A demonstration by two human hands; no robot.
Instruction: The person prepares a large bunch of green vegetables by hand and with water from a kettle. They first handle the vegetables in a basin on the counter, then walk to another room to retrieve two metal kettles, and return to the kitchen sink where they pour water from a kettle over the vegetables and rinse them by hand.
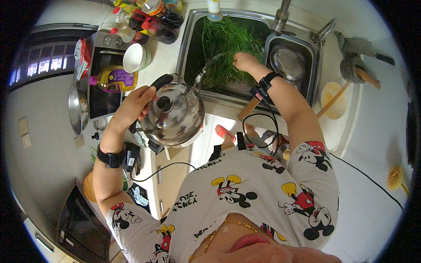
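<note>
My left hand (138,102) is wrapped around the black handle of a shiny metal kettle (177,115), which is held over the sink's near left edge. Its lid with a black knob is on. From the tilted spout (198,82), a clear stream of water runs into the left basin. Long thin green leafy vegetables (220,42) fill much of that basin (194,56). My right hand (246,61) is over the greens with its fingers curled down. Whether those fingers grip any leaves is hidden.
A metal strainer (287,65) sits in the small right basin, beside the faucet (280,19). Bottles (161,29), white bowls (135,57) and a yellow oil bottle (115,79) stand left. A cleaver (358,46) is at right. A wooden handle (248,108) juts over the counter's front edge.
</note>
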